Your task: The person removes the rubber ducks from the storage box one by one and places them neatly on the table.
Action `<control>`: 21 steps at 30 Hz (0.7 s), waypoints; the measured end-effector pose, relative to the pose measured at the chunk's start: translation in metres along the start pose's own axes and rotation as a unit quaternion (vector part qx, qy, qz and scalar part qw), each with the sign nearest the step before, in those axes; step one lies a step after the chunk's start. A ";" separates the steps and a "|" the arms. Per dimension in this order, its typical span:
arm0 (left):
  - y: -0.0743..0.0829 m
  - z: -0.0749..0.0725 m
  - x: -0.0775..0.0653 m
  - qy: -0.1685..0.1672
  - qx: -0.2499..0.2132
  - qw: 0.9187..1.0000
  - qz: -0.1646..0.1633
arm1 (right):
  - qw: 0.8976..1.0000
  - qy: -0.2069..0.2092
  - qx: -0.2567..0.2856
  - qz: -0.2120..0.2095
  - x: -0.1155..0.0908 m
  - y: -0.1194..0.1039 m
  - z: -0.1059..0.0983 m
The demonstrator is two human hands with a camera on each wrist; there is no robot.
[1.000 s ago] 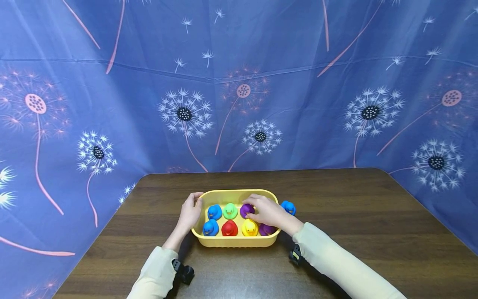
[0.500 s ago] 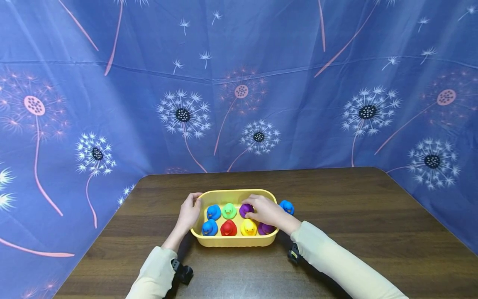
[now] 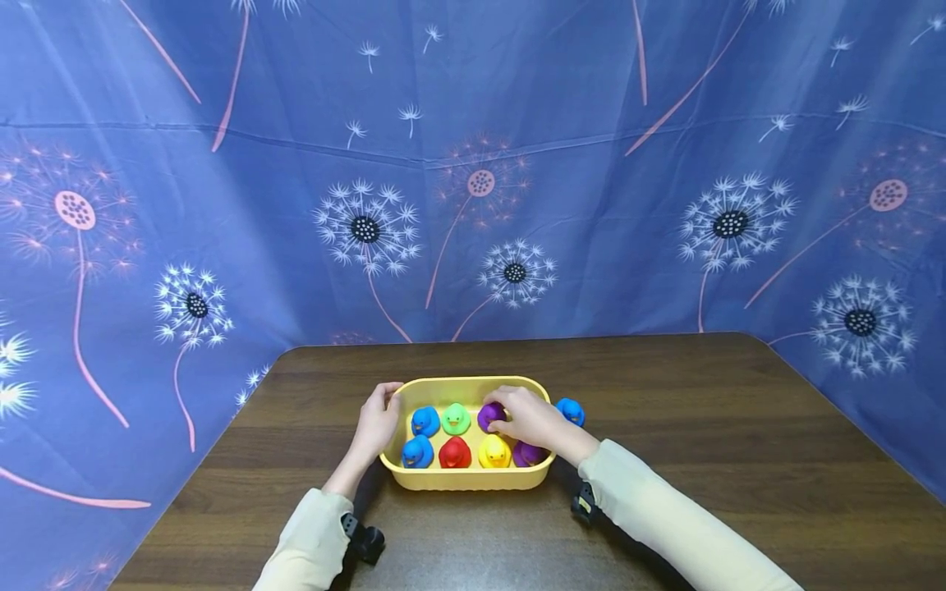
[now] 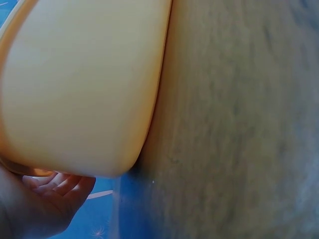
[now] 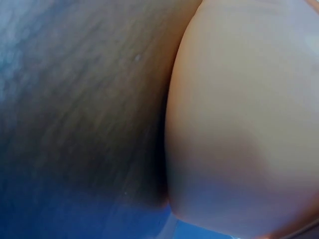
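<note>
Our left hand (image 3: 375, 423) grips the oblong yellow plastic tub (image 3: 467, 479). Our right hand (image 3: 534, 419) pinches a purple rubber duck (image 3: 488, 417), probably light, soft, best held mid-body.

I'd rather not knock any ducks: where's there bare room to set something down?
The table is bare to the right of the loose blue duck, beyond the right sleeve, and between the yellow tray and the backdrop. The tray is crowded: seven ducks in two rows, the right hand among them, the left hand at its left end.
</note>
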State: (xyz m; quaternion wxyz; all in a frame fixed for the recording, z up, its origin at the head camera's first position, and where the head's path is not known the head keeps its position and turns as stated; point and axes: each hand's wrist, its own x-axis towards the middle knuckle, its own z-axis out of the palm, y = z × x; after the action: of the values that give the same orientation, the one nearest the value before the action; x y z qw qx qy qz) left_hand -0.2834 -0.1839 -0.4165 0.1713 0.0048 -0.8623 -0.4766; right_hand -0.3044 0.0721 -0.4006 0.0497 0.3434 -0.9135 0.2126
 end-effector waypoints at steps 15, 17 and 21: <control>-0.003 0.001 0.001 0.002 0.011 1.000 0.015 | 0.999 0.024 0.026 -0.008 -0.002 -0.002 -0.004; -0.003 0.001 0.001 0.003 0.012 1.000 0.016 | 0.999 0.024 0.024 -0.013 -0.002 -0.002 -0.005; -0.002 0.002 0.000 0.003 0.018 1.000 0.020 | 0.999 0.019 0.027 -0.013 -0.001 -0.002 -0.008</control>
State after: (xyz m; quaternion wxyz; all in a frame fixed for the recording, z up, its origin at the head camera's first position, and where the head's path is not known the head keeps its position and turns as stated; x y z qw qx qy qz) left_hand -0.2843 -0.1836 -0.4186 0.1839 -0.0081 -0.8700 -0.4574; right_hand -0.3028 0.0746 -0.3928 0.0609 0.3521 -0.9019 0.2429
